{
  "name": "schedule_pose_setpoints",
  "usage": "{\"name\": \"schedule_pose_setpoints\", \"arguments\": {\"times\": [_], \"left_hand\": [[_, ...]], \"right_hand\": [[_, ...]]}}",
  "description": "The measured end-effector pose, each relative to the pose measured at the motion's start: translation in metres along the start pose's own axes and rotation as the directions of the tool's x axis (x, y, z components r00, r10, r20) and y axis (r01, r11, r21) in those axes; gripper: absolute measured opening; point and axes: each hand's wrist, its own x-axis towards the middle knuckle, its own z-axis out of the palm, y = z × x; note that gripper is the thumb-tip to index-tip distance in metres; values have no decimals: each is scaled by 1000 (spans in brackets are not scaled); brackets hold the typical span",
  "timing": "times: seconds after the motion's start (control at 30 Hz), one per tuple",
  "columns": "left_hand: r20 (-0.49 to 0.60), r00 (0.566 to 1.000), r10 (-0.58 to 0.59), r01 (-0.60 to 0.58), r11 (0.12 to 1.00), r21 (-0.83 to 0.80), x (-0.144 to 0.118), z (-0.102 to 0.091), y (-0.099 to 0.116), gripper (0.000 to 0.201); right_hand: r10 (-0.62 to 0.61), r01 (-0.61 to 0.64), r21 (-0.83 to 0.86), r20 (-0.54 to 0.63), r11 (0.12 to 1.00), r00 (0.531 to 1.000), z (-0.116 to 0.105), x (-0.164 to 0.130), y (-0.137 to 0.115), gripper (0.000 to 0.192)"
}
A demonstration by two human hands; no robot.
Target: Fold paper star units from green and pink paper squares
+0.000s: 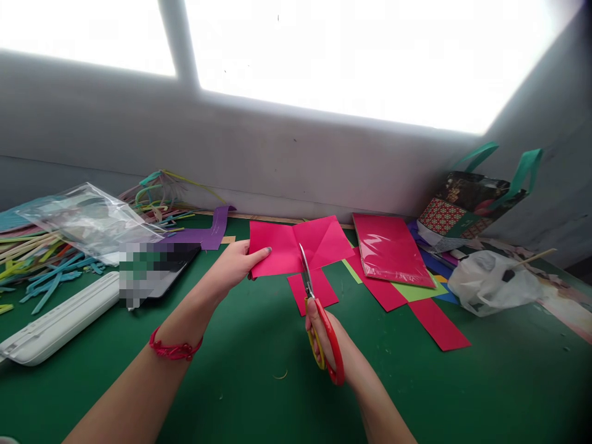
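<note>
Light is admitted by broad, blown-out white windows (342, 55); the smooth grey wall (296, 154) beneath is left shaded. Glare is caught on the plastic-wrapped red pack (391, 246); the flat black device (178, 266) is partly pixelated.

The big, smooth green table (250, 388) has lots of things on it: on the left, a messy heap of thin, bright strips (49, 282) and a long white plastic bar (65, 319); on the right, a crumpled white plastic bag (490, 287) and a flat red paper strip (440, 327)
</note>
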Motion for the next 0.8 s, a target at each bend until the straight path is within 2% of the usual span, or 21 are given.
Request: {"name": "schedule_pose_setpoints", "arguments": {"times": [0.1,0.57,0.8], "left_hand": [[-2,1000,-1,1,1000,2,0,0,-1,25],[-22,999,-26,26,1000,14,2,-2,-2,27],[-19,1000,-17,17,999,39,3,-5,-7,30]], "right_hand": [[-56,54,-56,-43,997,997,1,0,0,58],[-29,24,-82,-63,996,998,-1,0,-1,58],[-77,70,-134,-48,988,996,-3,3,1,56]]}}
